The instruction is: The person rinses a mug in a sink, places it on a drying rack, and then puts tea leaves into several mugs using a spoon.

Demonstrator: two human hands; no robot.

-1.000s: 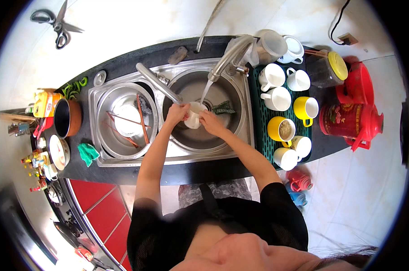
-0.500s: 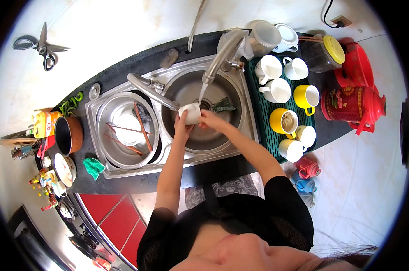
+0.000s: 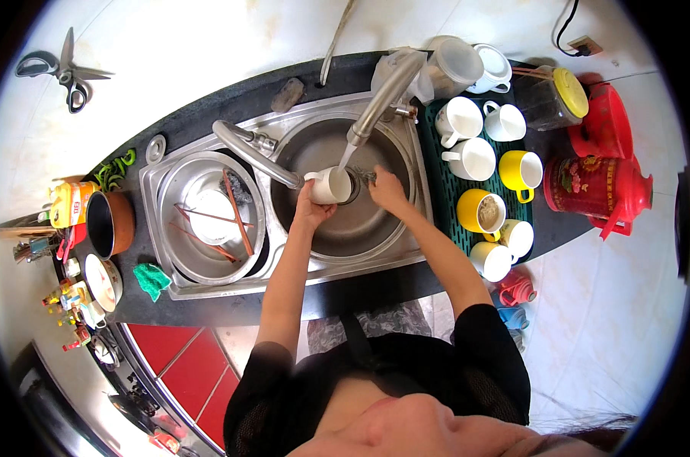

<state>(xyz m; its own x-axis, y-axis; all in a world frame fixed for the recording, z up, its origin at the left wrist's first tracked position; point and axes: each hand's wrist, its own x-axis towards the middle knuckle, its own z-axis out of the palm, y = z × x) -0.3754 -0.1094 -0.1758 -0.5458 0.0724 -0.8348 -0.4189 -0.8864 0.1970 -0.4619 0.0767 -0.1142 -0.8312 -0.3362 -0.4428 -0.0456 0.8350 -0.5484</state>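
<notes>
My left hand [image 3: 314, 210] grips a white mug [image 3: 328, 187] over the right sink bowl [image 3: 337, 238], its mouth tilted to the right. Water runs from the tall metal faucet [image 3: 388, 95] down at the mug's mouth. To the right of the mug, my right hand [image 3: 389, 190] reaches into the sink with closed fingers on a dark green patterned cloth [image 3: 366, 177]; most of the cloth is hidden by the hand. A second faucet [image 3: 257, 156] arches over the sink's middle, close to my left hand.
Left of it sits a steel basin [image 3: 176, 251] holding white dishware, brown chopsticks and a dark scrubber. At right, a green drain rack [image 3: 455, 238] carries several white and yellow mugs. A red thermos [image 3: 588, 186] stands beyond. A green cloth [image 3: 152, 280] and a pot [image 3: 110, 223] occupy the left counter.
My right hand has left the mug and moved right onto the dark green cloth. The mug, still in my left hand, has turned so its mouth faces right.
</notes>
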